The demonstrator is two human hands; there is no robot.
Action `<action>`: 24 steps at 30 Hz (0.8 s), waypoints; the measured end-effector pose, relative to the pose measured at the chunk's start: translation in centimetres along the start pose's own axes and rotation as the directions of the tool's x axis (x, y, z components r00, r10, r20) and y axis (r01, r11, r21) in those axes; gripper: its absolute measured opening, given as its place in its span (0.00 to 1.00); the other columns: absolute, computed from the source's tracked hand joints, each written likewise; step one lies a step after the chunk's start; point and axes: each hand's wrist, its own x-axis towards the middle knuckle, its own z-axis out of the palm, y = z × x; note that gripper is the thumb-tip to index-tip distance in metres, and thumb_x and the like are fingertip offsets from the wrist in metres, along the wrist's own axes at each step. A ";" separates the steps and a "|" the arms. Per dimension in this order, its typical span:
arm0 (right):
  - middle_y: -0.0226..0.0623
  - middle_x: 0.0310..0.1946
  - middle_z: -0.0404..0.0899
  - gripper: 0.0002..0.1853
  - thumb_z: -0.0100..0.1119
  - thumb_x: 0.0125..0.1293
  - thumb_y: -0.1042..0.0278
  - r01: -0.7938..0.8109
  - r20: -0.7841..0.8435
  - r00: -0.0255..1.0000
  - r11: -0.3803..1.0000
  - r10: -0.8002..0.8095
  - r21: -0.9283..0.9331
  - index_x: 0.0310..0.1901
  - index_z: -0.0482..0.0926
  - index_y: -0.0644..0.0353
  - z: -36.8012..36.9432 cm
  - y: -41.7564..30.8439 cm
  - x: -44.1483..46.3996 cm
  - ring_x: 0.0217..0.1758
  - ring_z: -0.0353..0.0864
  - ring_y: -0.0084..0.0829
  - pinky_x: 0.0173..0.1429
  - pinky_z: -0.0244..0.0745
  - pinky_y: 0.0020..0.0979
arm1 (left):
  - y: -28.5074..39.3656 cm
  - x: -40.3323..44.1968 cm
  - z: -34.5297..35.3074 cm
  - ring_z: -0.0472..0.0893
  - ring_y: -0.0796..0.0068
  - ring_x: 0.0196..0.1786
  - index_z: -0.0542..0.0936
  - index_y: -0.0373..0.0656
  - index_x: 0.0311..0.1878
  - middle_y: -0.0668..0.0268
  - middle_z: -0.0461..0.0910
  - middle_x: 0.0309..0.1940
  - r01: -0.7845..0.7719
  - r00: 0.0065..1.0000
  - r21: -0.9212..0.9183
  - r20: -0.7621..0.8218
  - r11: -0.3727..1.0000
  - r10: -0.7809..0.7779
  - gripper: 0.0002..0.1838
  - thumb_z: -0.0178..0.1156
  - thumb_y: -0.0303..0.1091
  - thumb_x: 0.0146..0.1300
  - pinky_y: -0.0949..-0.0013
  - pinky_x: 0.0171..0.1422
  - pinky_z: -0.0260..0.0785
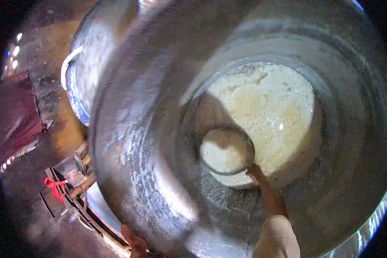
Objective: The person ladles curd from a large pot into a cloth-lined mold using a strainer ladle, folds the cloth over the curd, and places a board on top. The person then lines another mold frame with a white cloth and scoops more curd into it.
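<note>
A deep, wide metal pot (155, 124) fills most of the view, with a pale, lumpy, wet mass (271, 107) at its bottom. Reaching down into it, my right hand (255, 173) is closed on the edge of a round metal bowl (250, 148). The bowl lies against the pale mass and has some of it inside. At the bottom left, my left hand (134, 243) is at the pot's outer rim, its fingers curled against the edge; part of it is cut off by the frame.
Behind the pot on the left stands another large metal vessel (94, 56) with a white handle (66, 66). A dark red cloth (17, 114) lies on the stained floor. Nearer are a wooden-handled frame (84, 187) and a red tie (56, 188).
</note>
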 end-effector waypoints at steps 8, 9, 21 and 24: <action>0.43 0.26 0.76 0.24 0.57 0.53 0.56 -0.259 -0.073 0.948 0.623 0.308 -0.738 0.50 0.68 0.58 5.9 -5.7 -14.8 0.21 0.75 0.34 0.30 0.74 0.35 | 5.8 0.9 3.7 0.71 0.65 0.43 0.69 0.30 0.48 0.54 0.73 0.39 -0.025 0.997 0.294 0.072 0.956 0.004 0.22 0.40 0.42 0.65 0.65 0.49 0.61; 0.44 0.26 0.76 0.25 0.57 0.54 0.56 -0.306 -0.088 0.937 0.671 0.339 -0.675 0.51 0.66 0.57 6.3 -5.4 -17.8 0.20 0.75 0.33 0.28 0.74 0.37 | 7.1 1.3 4.0 0.72 0.66 0.41 0.70 0.31 0.46 0.55 0.74 0.36 -0.036 0.990 0.159 0.143 0.987 0.013 0.21 0.40 0.42 0.65 0.65 0.48 0.62; 0.30 0.13 0.68 0.08 0.58 0.51 0.72 -0.488 -0.440 0.866 0.596 0.239 -0.637 0.33 0.72 0.61 21.8 -23.9 -50.0 0.13 0.67 0.21 0.15 0.64 0.28 | -0.7 0.3 -3.7 0.74 0.76 0.41 0.75 0.37 0.41 0.65 0.77 0.37 0.059 0.952 -0.567 0.279 0.822 0.124 0.17 0.46 0.42 0.64 0.72 0.48 0.65; 0.32 0.13 0.71 0.07 0.60 0.50 0.71 -0.468 -0.455 0.880 0.406 0.134 -0.785 0.28 0.72 0.63 23.3 -25.4 -52.1 0.14 0.70 0.22 0.17 0.66 0.29 | -8.6 -2.2 -8.4 0.75 0.78 0.44 0.75 0.37 0.42 0.64 0.77 0.39 0.171 0.947 -0.680 0.313 0.713 0.072 0.12 0.48 0.34 0.63 0.76 0.51 0.65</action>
